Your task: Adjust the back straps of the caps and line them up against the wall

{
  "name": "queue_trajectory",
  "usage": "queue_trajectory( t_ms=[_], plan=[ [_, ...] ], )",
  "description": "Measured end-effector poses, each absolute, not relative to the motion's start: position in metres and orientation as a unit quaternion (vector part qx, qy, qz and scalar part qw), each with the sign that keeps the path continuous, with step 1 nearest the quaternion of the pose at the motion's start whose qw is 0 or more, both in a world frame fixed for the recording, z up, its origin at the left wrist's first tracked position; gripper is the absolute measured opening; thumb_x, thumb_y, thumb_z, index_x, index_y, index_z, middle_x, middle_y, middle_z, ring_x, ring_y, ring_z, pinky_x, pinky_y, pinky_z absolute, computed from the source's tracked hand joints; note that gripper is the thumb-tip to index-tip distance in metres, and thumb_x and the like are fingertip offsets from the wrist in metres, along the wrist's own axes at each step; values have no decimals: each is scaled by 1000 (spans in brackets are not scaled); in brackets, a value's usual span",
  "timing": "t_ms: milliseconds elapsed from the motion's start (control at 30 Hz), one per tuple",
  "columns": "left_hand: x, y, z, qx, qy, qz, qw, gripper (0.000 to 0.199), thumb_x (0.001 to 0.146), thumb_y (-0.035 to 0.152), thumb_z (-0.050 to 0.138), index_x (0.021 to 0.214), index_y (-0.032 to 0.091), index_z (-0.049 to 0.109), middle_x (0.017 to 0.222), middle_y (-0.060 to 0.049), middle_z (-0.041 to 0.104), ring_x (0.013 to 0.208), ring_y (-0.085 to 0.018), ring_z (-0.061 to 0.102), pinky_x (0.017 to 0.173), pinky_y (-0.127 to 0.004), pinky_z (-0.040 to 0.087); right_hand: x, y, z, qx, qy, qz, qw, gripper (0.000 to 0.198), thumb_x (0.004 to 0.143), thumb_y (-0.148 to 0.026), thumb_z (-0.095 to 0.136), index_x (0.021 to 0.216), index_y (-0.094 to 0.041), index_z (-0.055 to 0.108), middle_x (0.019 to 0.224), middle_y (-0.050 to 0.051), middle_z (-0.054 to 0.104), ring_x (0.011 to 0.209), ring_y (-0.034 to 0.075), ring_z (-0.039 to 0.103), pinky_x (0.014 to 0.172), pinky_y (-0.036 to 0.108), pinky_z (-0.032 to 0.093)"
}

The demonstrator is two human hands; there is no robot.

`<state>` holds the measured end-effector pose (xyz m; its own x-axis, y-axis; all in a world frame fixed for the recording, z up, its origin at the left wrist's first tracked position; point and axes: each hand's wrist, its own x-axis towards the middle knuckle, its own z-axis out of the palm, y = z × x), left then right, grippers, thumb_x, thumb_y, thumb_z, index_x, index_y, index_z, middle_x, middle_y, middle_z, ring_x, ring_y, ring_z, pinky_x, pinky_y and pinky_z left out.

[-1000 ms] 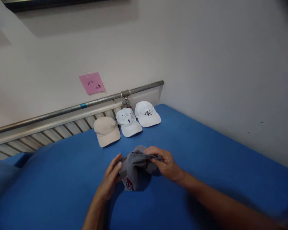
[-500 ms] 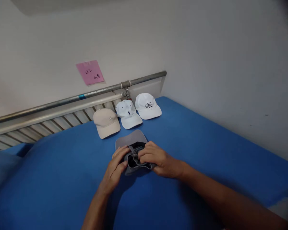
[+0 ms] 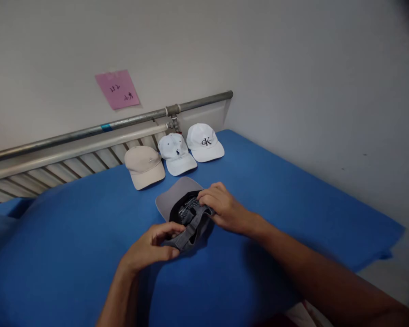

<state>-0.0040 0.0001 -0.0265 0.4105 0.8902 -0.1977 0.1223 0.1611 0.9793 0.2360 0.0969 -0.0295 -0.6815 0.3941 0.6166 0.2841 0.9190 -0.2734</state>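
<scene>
A grey baseball cap (image 3: 180,192) lies with its opening toward me and its brim pointing away, showing the dark inside. My left hand (image 3: 154,244) grips the near left edge by the back strap, thumb outside and fingers inside. On the right edge, my right hand (image 3: 225,209) is closed, its fingertips curled over the rim. Beyond them, three caps stand in a row: a beige cap (image 3: 143,165), a white cap with a small dark emblem (image 3: 176,153), and a white cap with black letters (image 3: 204,141). All three have their brims facing me.
A blue sheet (image 3: 88,236) covers the bed under the caps. Behind it run a radiator (image 3: 85,163) and a metal pipe (image 3: 132,121) along the wall. A pink note (image 3: 117,90) with handwriting is stuck above the pipe. A wall rises on the right.
My left hand has moved down and left along the grey cap, from its side to the back strap. The cap's opening is spread wider, showing more lining. The view has shifted slightly.
</scene>
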Motion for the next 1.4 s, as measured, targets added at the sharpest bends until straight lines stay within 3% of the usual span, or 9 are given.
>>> queue_trajectory(
  t_ms=[100, 167, 300, 433, 800, 1033, 1400],
  plan=[
    [1, 0, -28, 530, 450, 350, 627, 34, 65, 19, 70, 99, 23, 69, 85, 1, 65, 75, -13, 53, 70, -24, 40, 239, 84, -14, -194, -907, 148, 343, 34, 72, -8, 56, 105, -18, 55, 114, 10, 61, 109, 24, 53, 94, 44, 34],
    [3, 0, -29, 509, 463, 370, 624, 29, 68, 18, 69, 96, 23, 69, 81, 2, 64, 70, -10, 52, 65, -21, 40, 240, 72, -2, -144, -883, 206, 396, 38, 73, -13, 58, 110, -19, 54, 119, 10, 59, 114, 24, 51, 96, 44, 35],
    [6, 1, -29, 526, 460, 367, 614, 20, 76, 28, 68, 95, 22, 69, 81, 0, 64, 72, -10, 54, 68, -22, 41, 235, 58, 4, -71, -844, 218, 485, 18, 81, -10, 54, 97, -19, 57, 91, 6, 66, 92, 17, 61, 86, 37, 45],
    [11, 1, -28, 543, 472, 366, 590, 21, 82, 36, 62, 95, 21, 69, 82, 0, 63, 71, -10, 52, 67, -22, 40, 224, 61, -14, -58, -876, 199, 436, 13, 87, -10, 50, 95, -16, 58, 87, 6, 67, 87, 15, 62, 80, 33, 49],
    [17, 5, -30, 569, 481, 345, 571, 22, 82, 39, 60, 87, 17, 66, 70, 2, 53, 63, -8, 42, 59, -21, 34, 223, 64, -24, -88, -875, 257, 402, 11, 90, -15, 49, 91, -14, 60, 85, 7, 66, 81, 13, 61, 77, 27, 50],
    [22, 4, -26, 602, 504, 314, 533, 25, 83, 39, 57, 77, 15, 61, 64, 3, 49, 59, -8, 40, 55, -21, 32, 222, 67, -28, -126, -868, 328, 351, 8, 83, -13, 55, 86, -16, 62, 81, 3, 64, 75, 12, 59, 71, 25, 48],
    [29, 5, -29, 661, 565, 299, 392, 25, 85, 36, 49, 76, 16, 61, 65, 1, 54, 60, -11, 46, 56, -23, 36, 218, 64, -31, -207, -863, 312, 339, 8, 79, -10, 55, 76, -16, 59, 71, -1, 59, 66, 10, 54, 63, 21, 43]
  ],
)
